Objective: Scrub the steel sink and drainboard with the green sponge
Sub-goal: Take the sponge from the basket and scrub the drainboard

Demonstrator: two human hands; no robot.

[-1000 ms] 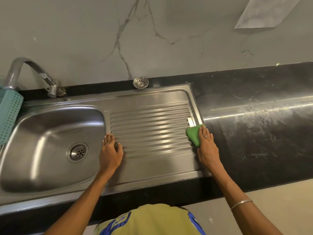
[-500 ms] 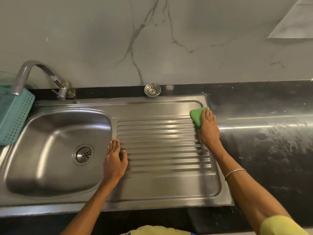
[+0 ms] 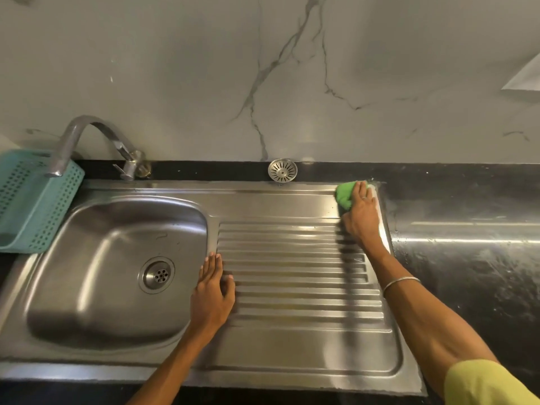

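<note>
1. Head view, as I watched from my remote station, looked down on a steel sink [image 3: 117, 276] with its ribbed drainboard [image 3: 292, 276] set in a black countertop [image 3: 467, 258].
2. I saw the right hand [image 3: 361, 217] pressing the green sponge [image 3: 344, 195] onto the drainboard's far right corner, fingers laid over the sponge and holding it down (a ring showed on one finger).
3. I saw the left hand [image 3: 211, 293] lying flat and relaxed, gripping nothing, on the strip between basin and ribs.
4. I noted a loose round strainer [image 3: 282, 170] on the counter ledge behind the drainboard, well apart from the sponge.
5. I noted a curved tap [image 3: 96, 141] over the basin's back left, with a teal perforated basket [image 3: 32, 203] just beside its spout.
6. I saw a thin bangle [image 3: 401, 283] on the right wrist.
</note>
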